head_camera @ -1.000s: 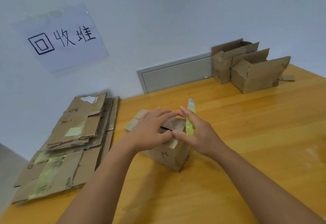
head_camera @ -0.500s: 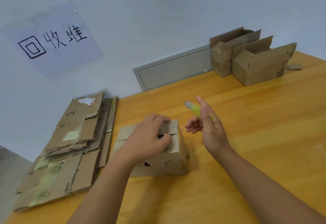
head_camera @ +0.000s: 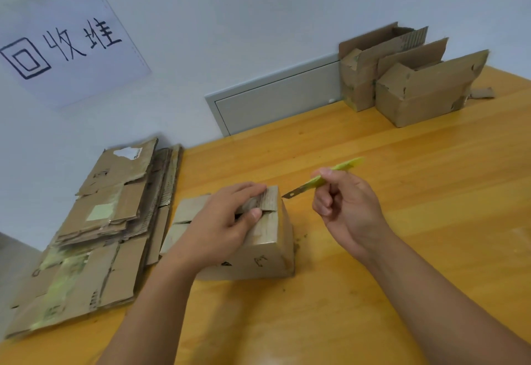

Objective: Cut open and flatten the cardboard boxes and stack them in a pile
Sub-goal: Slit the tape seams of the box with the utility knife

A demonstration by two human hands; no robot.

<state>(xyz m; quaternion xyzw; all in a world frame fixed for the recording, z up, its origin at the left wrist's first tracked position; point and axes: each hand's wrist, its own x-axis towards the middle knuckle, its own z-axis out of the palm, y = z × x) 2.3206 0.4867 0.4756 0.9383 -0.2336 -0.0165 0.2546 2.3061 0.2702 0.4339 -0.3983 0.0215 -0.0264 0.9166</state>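
A small brown cardboard box stands on the wooden table in front of me. My left hand lies on its top and pinches a top flap between thumb and fingers. To the right of the box, my right hand grips a yellow-green utility knife. Its metal blade is out and points left, just short of the box's upper right corner. At the table's left edge lies a pile of flattened cardboard.
Two opened cardboard boxes stand at the far right against the wall, with a cardboard scrap beside them. A paper sign with handwritten characters and a grey wall panel are on the wall.
My right hand turned the knife so its blade points left at the box, and the blade now shows. My left hand kept its hold on the top flap.
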